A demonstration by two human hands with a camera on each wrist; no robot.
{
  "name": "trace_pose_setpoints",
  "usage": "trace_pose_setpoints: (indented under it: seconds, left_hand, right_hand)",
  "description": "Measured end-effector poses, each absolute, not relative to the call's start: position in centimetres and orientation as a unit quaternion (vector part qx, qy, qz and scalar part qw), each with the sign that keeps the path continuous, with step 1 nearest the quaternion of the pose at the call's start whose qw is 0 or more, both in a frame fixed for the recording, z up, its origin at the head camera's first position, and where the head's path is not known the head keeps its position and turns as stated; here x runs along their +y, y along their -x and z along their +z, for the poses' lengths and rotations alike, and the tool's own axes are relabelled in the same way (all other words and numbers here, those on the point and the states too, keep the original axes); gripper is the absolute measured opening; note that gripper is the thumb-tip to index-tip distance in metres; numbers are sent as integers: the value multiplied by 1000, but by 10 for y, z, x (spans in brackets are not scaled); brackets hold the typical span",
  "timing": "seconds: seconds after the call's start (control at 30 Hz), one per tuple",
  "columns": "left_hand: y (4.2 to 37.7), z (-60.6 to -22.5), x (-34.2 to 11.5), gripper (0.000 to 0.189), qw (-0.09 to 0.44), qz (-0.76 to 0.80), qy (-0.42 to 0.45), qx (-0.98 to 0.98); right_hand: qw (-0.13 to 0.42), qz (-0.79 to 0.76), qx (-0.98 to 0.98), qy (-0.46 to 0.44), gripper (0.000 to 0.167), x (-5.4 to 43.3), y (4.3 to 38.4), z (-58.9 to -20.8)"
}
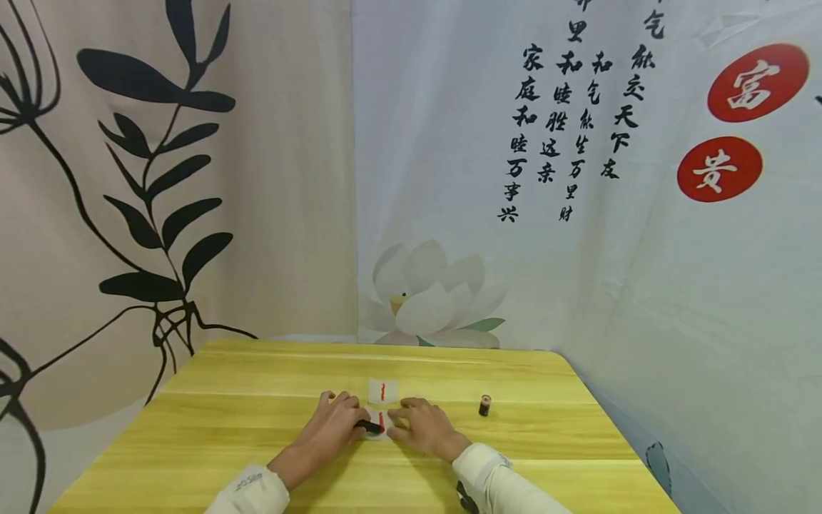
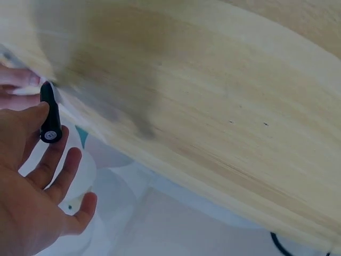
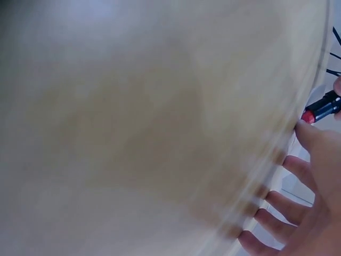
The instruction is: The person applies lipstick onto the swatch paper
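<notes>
1. At lower centre of the head view, the lipstick (image 1: 369, 427), a black tube with a red tip, is held over the lower sheet (image 1: 375, 414) on the wood-grained surface (image 1: 257, 385).
2. Left hand (image 1: 330, 422): grip pinching the tube; the remaining fingers extend clear of it.
3. Right hand (image 1: 424, 426): grip spread, thumb beside the red tip at the sheet's right edge. Pressure cannot be told.
4. Step in hand, as judged: drawing a red stroke down the lower sheet. The upper sheet (image 1: 375, 391), just above, bears a similar stroke.
5. Recommended: steady the sheet's edge, keep the tip slanted and press lightly; a soft tip could smear or break. Keep the right thumb clear of wet colour.
6. Short dark cylinder (image 1: 484, 406), right of the hands: no readable label.
7. Writing: red ovals at upper right read 富 (image 1: 758, 82) and 贵 (image 1: 719, 169); one black column on the backdrop (image 1: 437, 143) reads 家庭和睦万事兴. Tube-end sticker (image 2: 50, 135) and left sleeve lettering (image 1: 249, 482): illegible. No brand confirmed.
</notes>
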State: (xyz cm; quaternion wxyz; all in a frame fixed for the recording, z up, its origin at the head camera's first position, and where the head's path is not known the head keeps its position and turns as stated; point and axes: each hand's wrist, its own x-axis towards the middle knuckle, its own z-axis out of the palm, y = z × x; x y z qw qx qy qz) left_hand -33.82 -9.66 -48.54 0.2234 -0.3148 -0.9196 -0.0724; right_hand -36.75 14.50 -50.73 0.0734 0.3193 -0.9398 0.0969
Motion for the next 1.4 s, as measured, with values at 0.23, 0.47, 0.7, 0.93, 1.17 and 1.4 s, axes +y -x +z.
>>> trace_pose_setpoints:
  seconds: [0.23,0.47,0.7,0.93,1.17,1.4]
  left_hand:
    - [339,-470,-106,14,241,-169,246,-923]
    - [340,-466,-102,13,206,-236,203,-928]
    - [344,-467,-92,15,212,-273,182,-921]
    - [352,-458,-77,19,238,-346,159,-894]
    - [353,-456,-67,22,249,-364,174,-880]
    - [349,-458,-65,23,260,-361,180,-878]
  right_hand:
    - [62,94,-944,-310,44,141,366,-506]
    - [69,138,-941,-302,51,144,366,-505]
    - [72,397,-882,-243,52,136,369,-497]
    - [-23,622,-766,-161,51,123,368,-470]
    - [-8,673,-730,-114,56,113,371,-462]
    - [19,673,-734,-91,51,110,371,-461]
